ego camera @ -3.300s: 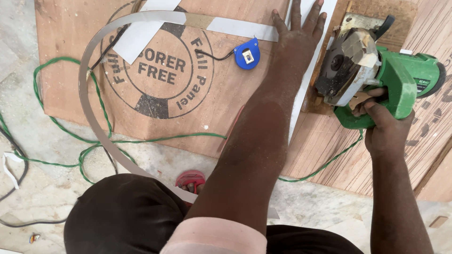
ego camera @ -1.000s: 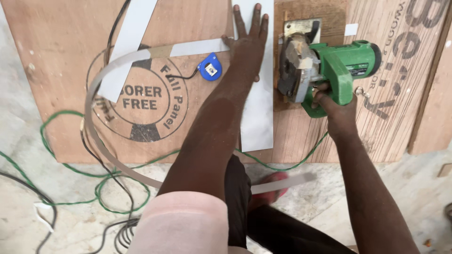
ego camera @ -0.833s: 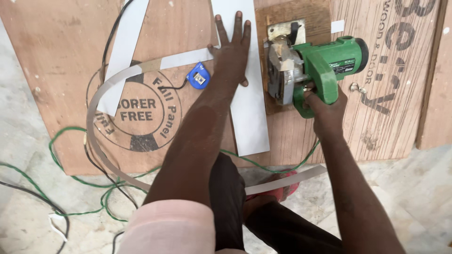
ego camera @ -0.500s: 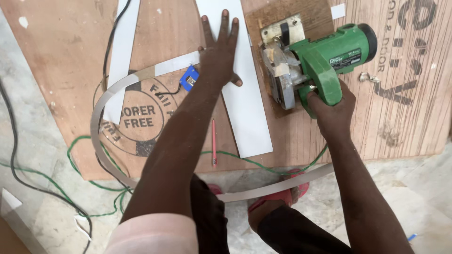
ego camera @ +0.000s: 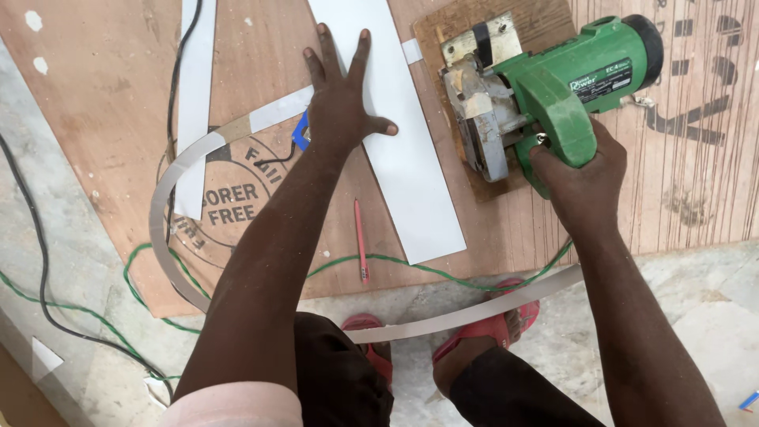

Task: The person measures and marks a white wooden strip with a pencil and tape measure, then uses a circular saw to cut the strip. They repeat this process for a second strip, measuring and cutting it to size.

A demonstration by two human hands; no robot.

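Note:
My left hand point(ego camera: 340, 103) lies flat with fingers spread, pressing on a long white laminate strip point(ego camera: 403, 150) that rests on a brown plywood sheet point(ego camera: 103, 95). My right hand point(ego camera: 581, 178) grips the handle of a green circular saw point(ego camera: 545, 87), which sits on a small plywood piece just right of the white strip. A red pencil point(ego camera: 360, 241) lies on the plywood below my left hand. A blue object point(ego camera: 300, 133) shows partly behind my left wrist.
A long grey laminate band point(ego camera: 170, 205) curls over the plywood and across the floor by my feet in red sandals point(ego camera: 490, 328). A green cord point(ego camera: 150, 277) and a black cable point(ego camera: 47, 261) trail over the concrete floor. Another white strip point(ego camera: 194, 103) lies at left.
The view has shifted so the board and saw sit higher and closer. My left hand stays flat on the white strip; the right keeps its grip on the saw. The pencil has come into view.

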